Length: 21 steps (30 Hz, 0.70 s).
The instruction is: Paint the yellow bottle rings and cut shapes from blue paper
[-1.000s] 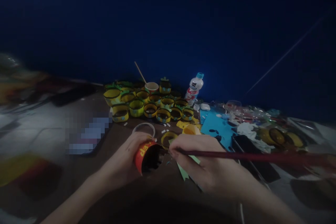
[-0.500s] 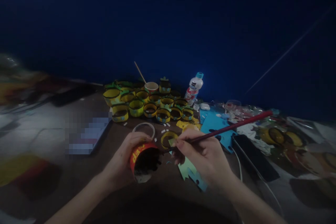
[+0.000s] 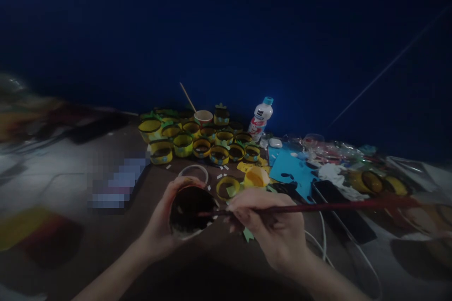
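My left hand (image 3: 160, 225) is wrapped round a small paper cup (image 3: 189, 209), tipped so its dark, painted inside faces me. My right hand (image 3: 271, 225) pinches a long dark-red paintbrush (image 3: 328, 206). The brush tip reaches into the cup's mouth, and its handle runs out to the right, nearly level. Both hands hover low over a dark tabletop (image 3: 113, 240) in dim light.
Behind the hands stand several yellow rings (image 3: 197, 143), a tape roll (image 3: 193, 172), a cup holding a stick (image 3: 204, 116) and a white bottle (image 3: 260, 120). Blue paper (image 3: 291, 167), a phone (image 3: 344, 214) with a cable and craft scraps lie to the right. A blurred-out flat item (image 3: 118, 181) lies left.
The cup has turned so its open mouth faces me and the red printed side is hidden. The brush handle dropped from pointing up-right to nearly level, its tip further inside.
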Each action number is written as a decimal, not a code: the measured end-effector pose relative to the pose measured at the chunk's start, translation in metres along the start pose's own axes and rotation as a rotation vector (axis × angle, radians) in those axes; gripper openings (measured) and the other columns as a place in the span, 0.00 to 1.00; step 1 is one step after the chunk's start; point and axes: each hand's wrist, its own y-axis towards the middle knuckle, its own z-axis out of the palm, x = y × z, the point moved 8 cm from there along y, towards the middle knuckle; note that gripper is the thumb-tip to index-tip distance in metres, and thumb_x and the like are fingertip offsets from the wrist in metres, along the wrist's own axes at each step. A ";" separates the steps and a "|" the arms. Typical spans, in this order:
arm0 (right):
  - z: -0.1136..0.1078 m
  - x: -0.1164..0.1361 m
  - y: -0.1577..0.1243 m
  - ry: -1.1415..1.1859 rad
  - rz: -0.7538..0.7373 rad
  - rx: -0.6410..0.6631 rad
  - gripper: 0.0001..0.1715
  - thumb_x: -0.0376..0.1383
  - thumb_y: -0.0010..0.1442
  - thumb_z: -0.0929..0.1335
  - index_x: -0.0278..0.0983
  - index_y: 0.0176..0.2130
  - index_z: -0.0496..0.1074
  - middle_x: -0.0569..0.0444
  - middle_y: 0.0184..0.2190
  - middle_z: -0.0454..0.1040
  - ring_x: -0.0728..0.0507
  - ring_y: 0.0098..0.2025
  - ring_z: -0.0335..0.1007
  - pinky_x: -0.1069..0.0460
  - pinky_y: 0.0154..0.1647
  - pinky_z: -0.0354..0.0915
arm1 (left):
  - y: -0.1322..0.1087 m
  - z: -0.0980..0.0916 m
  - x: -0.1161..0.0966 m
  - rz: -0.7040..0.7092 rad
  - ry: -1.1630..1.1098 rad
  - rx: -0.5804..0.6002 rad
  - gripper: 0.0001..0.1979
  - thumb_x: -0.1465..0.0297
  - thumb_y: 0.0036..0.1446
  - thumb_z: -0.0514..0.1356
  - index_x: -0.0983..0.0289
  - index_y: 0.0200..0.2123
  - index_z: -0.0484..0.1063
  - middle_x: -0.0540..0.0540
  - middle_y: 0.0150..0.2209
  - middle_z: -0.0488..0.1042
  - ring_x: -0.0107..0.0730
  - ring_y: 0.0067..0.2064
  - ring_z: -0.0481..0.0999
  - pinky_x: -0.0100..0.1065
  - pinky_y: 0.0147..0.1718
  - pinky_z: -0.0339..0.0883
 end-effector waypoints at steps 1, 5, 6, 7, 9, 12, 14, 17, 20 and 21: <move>0.000 0.003 0.000 -0.021 -0.037 -0.009 0.06 0.28 0.56 0.65 0.35 0.31 0.72 0.54 0.21 0.71 0.50 0.23 0.68 0.55 0.24 0.64 | -0.001 0.000 0.002 -0.001 -0.012 0.001 0.33 0.75 0.40 0.66 0.55 0.50 0.58 0.55 0.47 0.66 0.38 0.47 0.70 0.34 0.44 0.66; 0.002 0.018 0.000 -0.123 -0.187 -0.024 0.07 0.26 0.56 0.65 0.35 0.32 0.71 0.54 0.21 0.72 0.49 0.24 0.68 0.55 0.25 0.65 | -0.004 0.002 0.007 -0.001 -0.069 -0.018 0.34 0.73 0.39 0.66 0.55 0.50 0.58 0.54 0.46 0.67 0.39 0.46 0.71 0.35 0.44 0.67; 0.003 0.022 0.000 -0.157 -0.219 -0.023 0.06 0.27 0.56 0.65 0.35 0.32 0.71 0.53 0.22 0.72 0.49 0.25 0.69 0.55 0.26 0.66 | -0.005 0.002 0.009 -0.012 -0.086 -0.030 0.34 0.73 0.39 0.66 0.55 0.50 0.58 0.54 0.47 0.68 0.40 0.46 0.71 0.36 0.44 0.68; 0.004 0.025 0.000 -0.196 -0.248 -0.019 0.06 0.27 0.56 0.65 0.34 0.32 0.71 0.52 0.22 0.73 0.48 0.26 0.70 0.55 0.27 0.67 | -0.006 0.003 0.010 -0.035 -0.106 -0.040 0.34 0.74 0.38 0.66 0.55 0.50 0.58 0.54 0.47 0.68 0.41 0.47 0.71 0.37 0.44 0.68; 0.008 0.031 -0.002 -0.279 -0.308 0.006 0.05 0.27 0.56 0.65 0.33 0.33 0.71 0.50 0.24 0.75 0.47 0.28 0.71 0.54 0.30 0.69 | -0.007 0.004 0.014 -0.093 -0.154 -0.069 0.34 0.74 0.37 0.67 0.55 0.50 0.58 0.54 0.47 0.69 0.43 0.47 0.72 0.39 0.44 0.69; 0.013 0.036 -0.007 -0.400 -0.386 0.037 0.05 0.28 0.57 0.64 0.34 0.35 0.70 0.50 0.27 0.75 0.47 0.30 0.72 0.54 0.33 0.70 | -0.007 0.006 0.015 -0.148 -0.206 -0.094 0.34 0.74 0.36 0.67 0.55 0.48 0.59 0.54 0.47 0.71 0.44 0.47 0.72 0.39 0.44 0.70; 0.013 0.038 -0.010 -0.461 -0.425 0.034 0.05 0.29 0.58 0.64 0.34 0.36 0.69 0.51 0.27 0.75 0.48 0.30 0.72 0.55 0.33 0.70 | -0.006 0.007 0.016 -0.187 -0.186 -0.110 0.33 0.74 0.35 0.67 0.56 0.47 0.60 0.54 0.47 0.72 0.44 0.46 0.73 0.40 0.42 0.71; 0.017 0.039 -0.013 -0.555 -0.497 0.061 0.04 0.30 0.59 0.64 0.33 0.35 0.68 0.51 0.27 0.75 0.48 0.30 0.72 0.56 0.33 0.69 | -0.006 0.006 0.019 -0.260 -0.158 -0.138 0.30 0.74 0.37 0.67 0.57 0.46 0.61 0.54 0.45 0.73 0.44 0.44 0.74 0.40 0.40 0.71; 0.023 0.039 -0.016 -0.664 -0.558 0.117 0.03 0.30 0.58 0.65 0.32 0.34 0.68 0.50 0.27 0.75 0.48 0.30 0.72 0.55 0.32 0.69 | -0.007 0.009 0.019 -0.263 -0.160 -0.093 0.32 0.74 0.35 0.68 0.58 0.46 0.61 0.54 0.45 0.72 0.44 0.44 0.73 0.39 0.41 0.70; 0.024 0.039 -0.016 -0.692 -0.555 0.120 0.03 0.29 0.58 0.64 0.33 0.34 0.68 0.50 0.27 0.75 0.47 0.30 0.71 0.55 0.32 0.68 | -0.007 0.011 0.019 -0.261 -0.168 -0.064 0.33 0.74 0.35 0.68 0.59 0.47 0.60 0.55 0.45 0.71 0.44 0.45 0.73 0.38 0.42 0.70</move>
